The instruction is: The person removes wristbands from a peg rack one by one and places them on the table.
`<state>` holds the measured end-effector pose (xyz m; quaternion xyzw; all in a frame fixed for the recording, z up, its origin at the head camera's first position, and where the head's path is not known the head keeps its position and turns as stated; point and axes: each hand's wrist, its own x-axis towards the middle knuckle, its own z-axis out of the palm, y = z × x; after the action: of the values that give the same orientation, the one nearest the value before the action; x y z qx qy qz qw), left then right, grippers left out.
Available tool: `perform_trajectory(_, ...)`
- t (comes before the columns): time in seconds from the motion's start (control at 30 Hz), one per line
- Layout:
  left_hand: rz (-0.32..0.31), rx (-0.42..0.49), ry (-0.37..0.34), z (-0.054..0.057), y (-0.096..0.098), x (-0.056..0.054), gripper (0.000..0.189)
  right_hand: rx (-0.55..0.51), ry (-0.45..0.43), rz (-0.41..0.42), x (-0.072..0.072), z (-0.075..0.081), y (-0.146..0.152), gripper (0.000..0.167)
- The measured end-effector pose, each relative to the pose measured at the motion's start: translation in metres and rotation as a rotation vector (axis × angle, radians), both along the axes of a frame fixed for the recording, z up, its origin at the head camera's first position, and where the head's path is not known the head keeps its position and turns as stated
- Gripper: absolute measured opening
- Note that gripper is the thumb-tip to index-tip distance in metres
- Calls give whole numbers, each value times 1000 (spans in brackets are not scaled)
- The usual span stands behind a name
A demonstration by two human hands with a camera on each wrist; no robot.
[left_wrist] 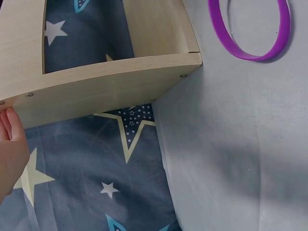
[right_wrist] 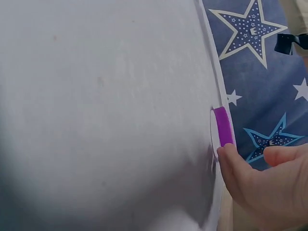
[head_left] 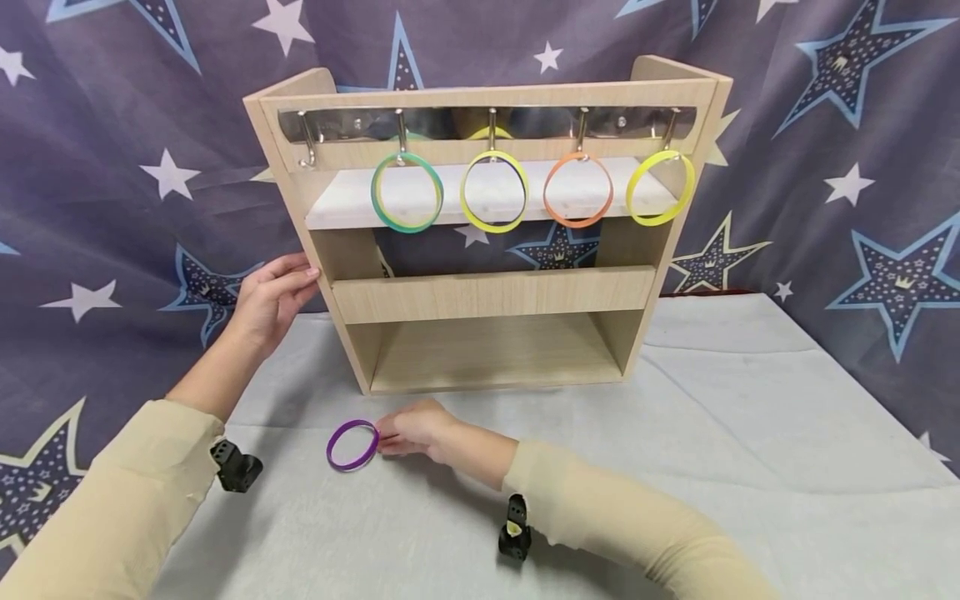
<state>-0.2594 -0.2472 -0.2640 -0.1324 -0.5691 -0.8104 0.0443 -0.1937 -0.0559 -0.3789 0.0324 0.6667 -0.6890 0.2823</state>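
My left hand (head_left: pixel 272 302) rests its fingertips against the outer left side of a light wooden shelf unit (head_left: pixel 491 300); in the left wrist view, the fingers (left_wrist: pixel 13 126) touch the panel near its edge. My right hand (head_left: pixel 422 432) is low over the cloth in front of the unit, its fingertips at the right rim of a purple wristband (head_left: pixel 331 454). In the right wrist view the fingers (right_wrist: pixel 233 166) reach out fairly straight to the purple band (right_wrist: pixel 223 126), and the thumb stands apart from them. The band lies close over the cloth, its shape round.
A metal hook rail (head_left: pixel 450 122) runs along the unit's top. Its leftmost hook (head_left: pixel 307 142) is bare. From the others hang a green band (head_left: pixel 375 196), a yellow band (head_left: pixel 462 196), an orange band (head_left: pixel 547 200) and another yellow band (head_left: pixel 686 193). Grey cloth (head_left: pixel 750 417) covers the table.
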Motion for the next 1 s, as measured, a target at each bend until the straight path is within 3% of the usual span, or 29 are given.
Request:
perform_trajectory(0.5,-8,8,-1,0,-1,-1,16,-32,6,123,-7,2,18,31)
perform_trajectory(0.67,-7,10,1,-1,0,0,16,-50,11,120,-10,6,27,33)
perform_trajectory(1.0,-1,-4,8,-1,0,0,16,-115,30,101,-17,30,48,36)
